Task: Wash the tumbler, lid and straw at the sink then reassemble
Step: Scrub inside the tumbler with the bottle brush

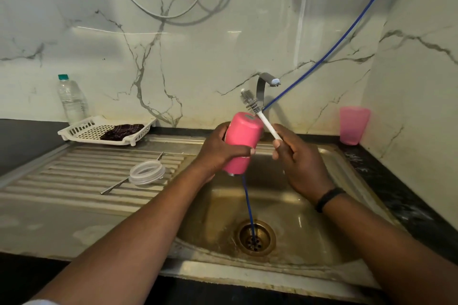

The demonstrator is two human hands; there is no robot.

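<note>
While I watch through the head camera, this is what I read across the sink from left to right.

Water bottle (71, 99): I see it standing upright on the dark counter against the marble wall, teal cap on.

White tray (81, 129): it sits just in front of the bottle, at the back of the drainboard, with a dark cloth (122, 132) lying in its right half.

Straw (131, 174): a thin metal one, I make it out lying slantwise on the ribbed drainboard, passing under the lid.

Lid (146, 172): clear and round, resting on the drainboard on top of the straw, well apart from the tumbler.

Left hand (220, 150): I see its fingers and thumb wrapped round the pink tumbler (241, 141), holding it tilted over the sink basin (292, 225), base pointing up and away.

Blue hose (322, 57): it comes down from upper right, passes behind the tumbler and runs into the drain (256, 237).

Bottle brush (262, 117): white handle, bristle head up beside the tumbler's base, close to the tap (266, 84).

Right hand (295, 156): I see it gripping the brush handle at its lower end; a black band (328, 198) is on the wrist.

Pink cup (353, 125): upright on the counter in the right corner.
</note>
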